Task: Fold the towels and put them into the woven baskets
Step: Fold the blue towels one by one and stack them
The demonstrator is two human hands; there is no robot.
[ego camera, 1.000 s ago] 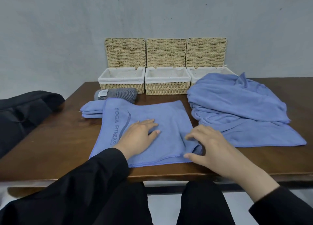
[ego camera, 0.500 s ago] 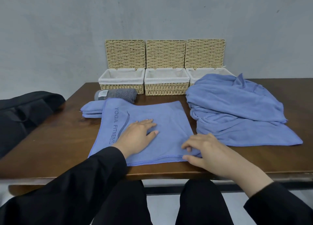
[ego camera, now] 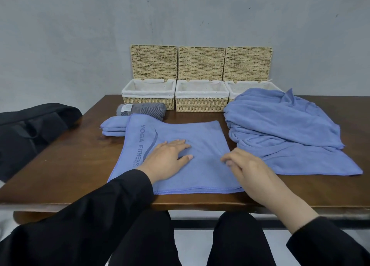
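Blue towel (ego camera: 200, 145) flat at table (ego camera: 70, 165) front edge, 6 o'clock. Left hand (ego camera: 166, 158) presses it, fingers straight. Right hand (ego camera: 246, 167) on its right edge, fingers loosely curled; grip unclear. Baskets (ego camera: 201, 97) at 12, bare wood between.

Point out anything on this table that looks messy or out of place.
The big blue towel at the right lies in a rumpled heap, and its far edge covers the front of the right basket. The black bag rests at the table's left edge. Nothing is spilled or damaged.

L hand (ego camera: 167, 157) flat, palm down, fingers straight; R hand (ego camera: 247, 168) fingers loosely curled, pointing left
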